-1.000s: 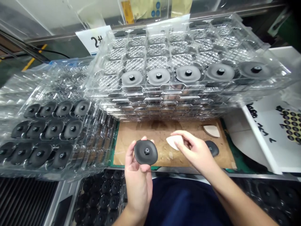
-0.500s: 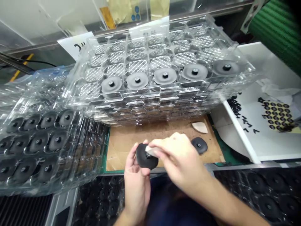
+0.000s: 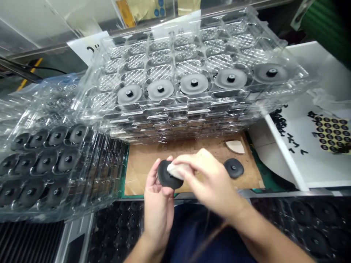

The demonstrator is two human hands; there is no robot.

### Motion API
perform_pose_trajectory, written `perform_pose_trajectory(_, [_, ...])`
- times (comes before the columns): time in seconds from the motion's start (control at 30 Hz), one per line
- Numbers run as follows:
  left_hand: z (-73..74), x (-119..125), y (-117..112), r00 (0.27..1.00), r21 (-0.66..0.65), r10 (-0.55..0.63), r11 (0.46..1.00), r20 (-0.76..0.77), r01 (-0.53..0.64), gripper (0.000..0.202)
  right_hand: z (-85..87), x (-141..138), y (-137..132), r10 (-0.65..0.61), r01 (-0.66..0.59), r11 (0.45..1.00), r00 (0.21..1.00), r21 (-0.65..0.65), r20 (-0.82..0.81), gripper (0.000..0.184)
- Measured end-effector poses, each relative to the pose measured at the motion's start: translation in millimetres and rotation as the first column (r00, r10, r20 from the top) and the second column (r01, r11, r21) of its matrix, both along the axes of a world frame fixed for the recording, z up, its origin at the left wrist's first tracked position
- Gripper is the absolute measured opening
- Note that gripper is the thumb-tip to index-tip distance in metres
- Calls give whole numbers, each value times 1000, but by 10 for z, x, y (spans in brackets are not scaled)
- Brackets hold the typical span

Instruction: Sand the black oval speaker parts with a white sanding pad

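Observation:
My left hand (image 3: 158, 191) grips a round black disc (image 3: 166, 177) by its edge, face up, over the cardboard. Pinched in my right hand (image 3: 207, 175) is a white cloth-like pad (image 3: 177, 170), pressed against the middle of that disc and covering part of its hub. Just right of my right hand, a second black disc (image 3: 234, 168) with a small central hub lies on the cardboard sheet (image 3: 142, 168). Behind it rests a cream wedge-shaped pad (image 3: 235, 147).
A stack of clear plastic trays (image 3: 161, 120) stands behind, with several discs in its front row. Disc-filled trays (image 3: 94, 171) are stacked at left. At right, a white bin (image 3: 304, 171) holds small black pieces and a sheet of round stickers (image 3: 331, 133).
The white pad has shifted slightly over the disc's face, and the disc has tilted a little in my left hand. The whole view has moved slightly.

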State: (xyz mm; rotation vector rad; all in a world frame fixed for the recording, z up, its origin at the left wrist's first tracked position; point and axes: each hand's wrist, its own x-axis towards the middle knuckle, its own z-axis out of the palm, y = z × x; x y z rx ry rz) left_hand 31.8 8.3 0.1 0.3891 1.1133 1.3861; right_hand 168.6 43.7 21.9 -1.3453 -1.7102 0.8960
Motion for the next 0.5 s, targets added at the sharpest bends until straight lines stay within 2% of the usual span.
perform_pose_trajectory(0.1, [-53, -39, 30, 999, -5, 33, 999, 21, -33, 46, -388, 62, 64, -93, 98, 966, 995, -238, 32, 19])
perform_pose_trajectory(0.2, [-97, -117, 43, 995, -56, 45, 998, 94, -40, 48, -819, 84, -49, -100, 104, 949, 995, -296, 28, 21])
perform_pose_trajectory(0.27, [-112, -166, 47, 989, -86, 44, 996, 139, -32, 49, -992, 69, -161, -75, 75, 941, 997, -329, 13, 19])
perform_pose_trajectory(0.3, [-115, -184, 49, 987, -93, 38, 995, 155, -23, 51, -1018, 57, -201, -67, 64, 938, 998, -342, 3, 18])
perform_pose_trajectory(0.33, [-115, -195, 51, 986, -95, 30, 995, 165, -14, 52, -996, 44, -221, -69, 63, 934, 998, -350, -6, 18])
perform_pose_trajectory(0.4, [-106, -195, 52, 984, -96, 13, 995, 176, 3, 53, -816, 7, -198, -97, 83, 930, 995, -358, -21, 22])
perform_pose_trajectory(0.5, [-85, -160, 44, 982, -63, -10, 998, 189, 22, 50, -339, -105, -75, -145, 111, 955, 983, -274, -109, 26])
